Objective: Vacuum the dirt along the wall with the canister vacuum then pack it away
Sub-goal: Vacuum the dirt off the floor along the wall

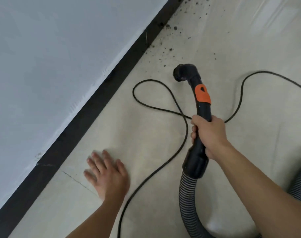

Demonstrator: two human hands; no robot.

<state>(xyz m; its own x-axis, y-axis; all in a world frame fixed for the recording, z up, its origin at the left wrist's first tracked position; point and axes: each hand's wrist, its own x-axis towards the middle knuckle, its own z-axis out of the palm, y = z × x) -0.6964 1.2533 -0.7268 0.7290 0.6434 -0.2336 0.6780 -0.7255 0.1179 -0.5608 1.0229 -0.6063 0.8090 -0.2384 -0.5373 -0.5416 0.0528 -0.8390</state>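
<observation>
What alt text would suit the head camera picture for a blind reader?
A person's right hand grips a black vacuum wand aimed at dark dirt scattered along the black baseboard. The left hand is spread open over the pale floor beside a looping black cord.

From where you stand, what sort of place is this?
Probably an indoor room, seen from low down: pale wall, dark baseboard, light floor with scattered dirt.

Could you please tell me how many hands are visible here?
2: the left hand is spread open over the floor; the right hand grips the wand.
</observation>
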